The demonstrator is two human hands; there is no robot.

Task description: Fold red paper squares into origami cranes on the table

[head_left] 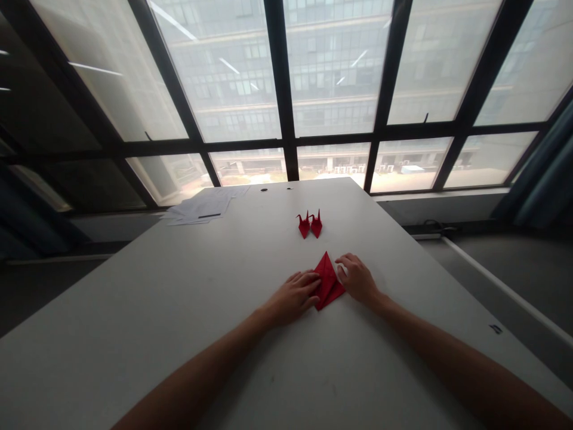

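A folded sheet of red origami paper (328,280) lies on the white table, one point facing away from me and its creases showing. My left hand (299,294) rests flat on its left side, fingers stretched over the paper and covering that edge. At the right edge is my right hand (356,276), its fingers curled with the thumb near the index finger. Whether those fingertips pinch the paper is too small to make out. Two finished red paper cranes, a left one (304,227) and a right one (316,226), stand side by side just beyond.
White sheets of paper (192,210) are spread at the table's far left, with a dark pen (209,215) on top. The long white table (156,310) reaches toward large windows. A small dark mark (496,329) sits near its right edge.
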